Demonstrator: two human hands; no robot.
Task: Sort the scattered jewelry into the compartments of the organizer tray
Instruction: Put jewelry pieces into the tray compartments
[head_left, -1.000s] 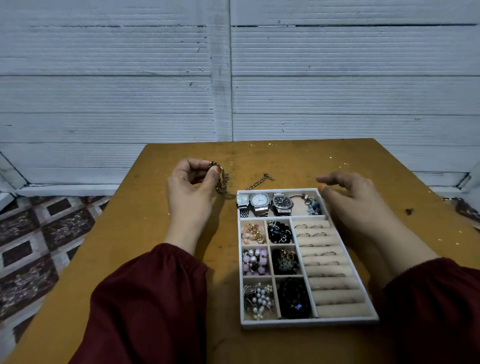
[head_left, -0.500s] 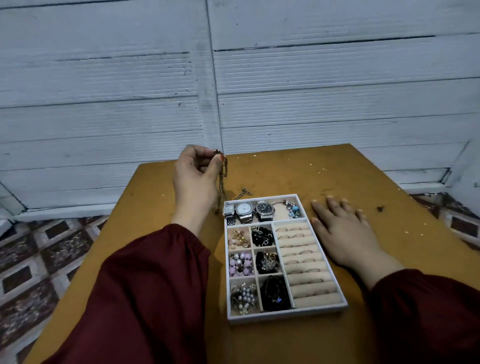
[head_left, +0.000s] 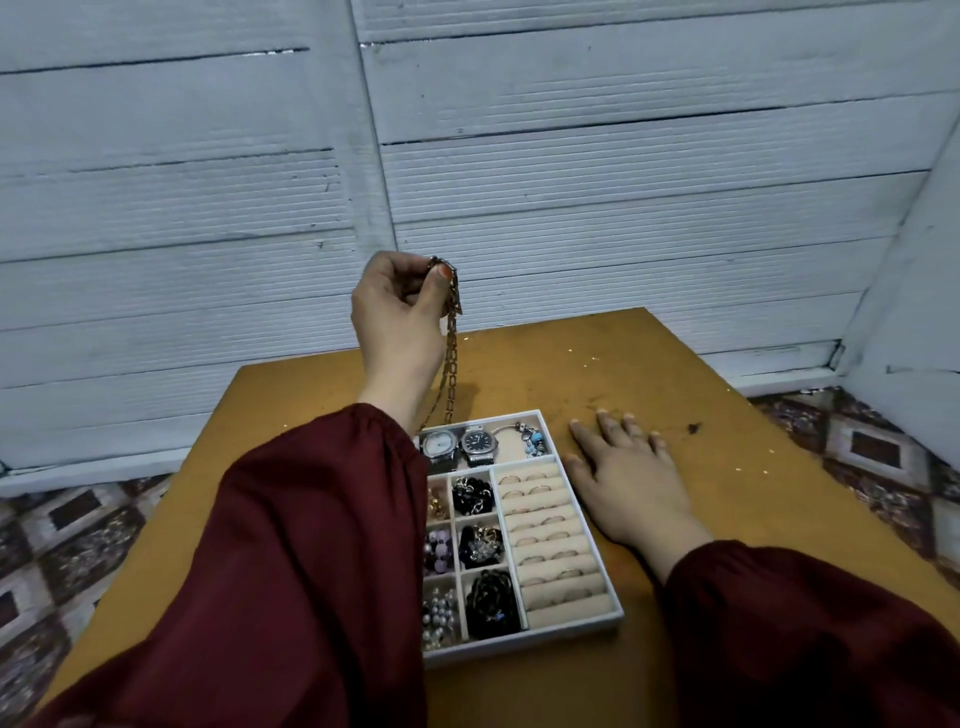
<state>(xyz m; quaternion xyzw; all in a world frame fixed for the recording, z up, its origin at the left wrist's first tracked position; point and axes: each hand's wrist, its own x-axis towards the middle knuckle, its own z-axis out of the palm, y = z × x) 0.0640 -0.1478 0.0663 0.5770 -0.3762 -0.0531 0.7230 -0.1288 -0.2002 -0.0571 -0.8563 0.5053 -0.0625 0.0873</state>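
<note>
Wooden tabletop (head_left: 675, 364) holds your nearly full organizer tray (head_left: 524, 643). Your left hand (head_left: 397, 322) pinches a dangling chain (head_left: 451, 358) at its 11 o'clock, apparently the last piece; your right hand (head_left: 631, 486) lies flat.

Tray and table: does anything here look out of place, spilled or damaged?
Nothing looks spilled or broken. The tray is tidy. The only piece outside it is the chain, hanging from the left hand. A small dark speck lies on the table beyond the right hand; what it is, I cannot tell.
</note>
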